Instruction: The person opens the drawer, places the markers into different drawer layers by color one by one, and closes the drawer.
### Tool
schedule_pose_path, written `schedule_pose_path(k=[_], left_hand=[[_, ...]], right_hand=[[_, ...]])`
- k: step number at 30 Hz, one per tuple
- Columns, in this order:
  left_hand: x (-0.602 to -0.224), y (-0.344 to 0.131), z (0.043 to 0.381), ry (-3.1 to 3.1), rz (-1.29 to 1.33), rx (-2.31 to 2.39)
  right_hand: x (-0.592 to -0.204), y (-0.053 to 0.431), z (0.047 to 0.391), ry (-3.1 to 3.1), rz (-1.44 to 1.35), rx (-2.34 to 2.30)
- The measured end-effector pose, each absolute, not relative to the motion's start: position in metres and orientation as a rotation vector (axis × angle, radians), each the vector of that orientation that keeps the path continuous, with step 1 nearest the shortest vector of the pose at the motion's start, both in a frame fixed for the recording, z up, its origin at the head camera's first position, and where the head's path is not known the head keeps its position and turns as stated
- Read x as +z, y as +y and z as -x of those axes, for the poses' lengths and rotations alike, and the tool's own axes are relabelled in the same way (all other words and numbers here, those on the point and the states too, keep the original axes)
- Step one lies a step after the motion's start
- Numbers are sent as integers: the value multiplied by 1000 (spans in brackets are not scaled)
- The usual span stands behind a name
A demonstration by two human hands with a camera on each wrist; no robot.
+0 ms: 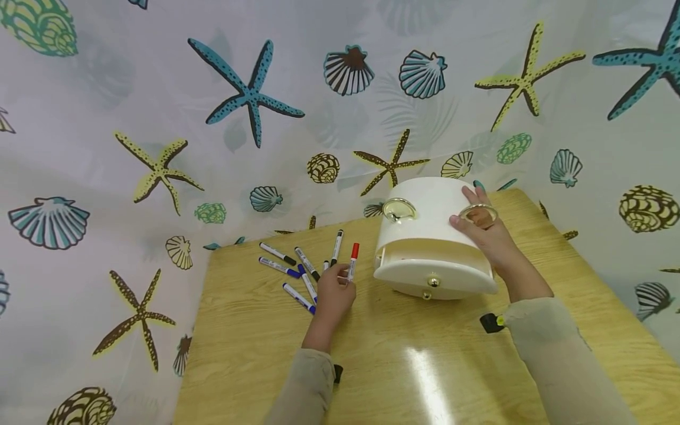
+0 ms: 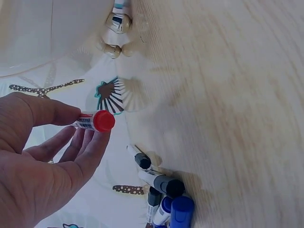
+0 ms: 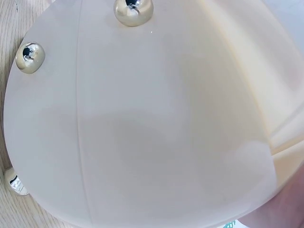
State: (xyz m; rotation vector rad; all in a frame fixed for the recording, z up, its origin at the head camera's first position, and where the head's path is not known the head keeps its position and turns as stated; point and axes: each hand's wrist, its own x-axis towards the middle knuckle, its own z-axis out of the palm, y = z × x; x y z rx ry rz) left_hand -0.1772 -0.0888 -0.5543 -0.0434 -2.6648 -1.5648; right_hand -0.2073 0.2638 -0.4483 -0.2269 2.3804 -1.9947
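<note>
My left hand (image 1: pixel 333 298) pinches a red-capped marker (image 2: pixel 97 120) between thumb and fingers, cap end pointing away from the palm. It is just right of several loose markers (image 1: pixel 298 297) with black and blue caps, lying on the table. A white rounded drawer box (image 1: pixel 425 203) stands right of the markers. Its upper drawer (image 1: pixel 404 268) is pulled partly out, with a gold knob (image 1: pixel 434 282) on its front. My right hand (image 1: pixel 491 241) holds the box at its upper right side, behind a gold ring handle (image 1: pixel 491 210), thumb and fingers spread over the top.
The wooden table (image 1: pixel 239 354) reaches back to a curtain (image 1: pixel 297 195) printed with shells and starfish. A second gold ring handle (image 1: pixel 399 203) is on the box's left. A lower gold knob (image 1: pixel 427 295) sits beneath the pulled-out drawer.
</note>
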Motion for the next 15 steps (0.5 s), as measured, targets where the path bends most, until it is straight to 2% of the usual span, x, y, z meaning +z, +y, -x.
schedule_pose_path(k=[15], left_hand=[[-534, -80, 171, -2509, 132, -1675]], right_hand=[[-447, 265, 207, 2372, 199, -1996]])
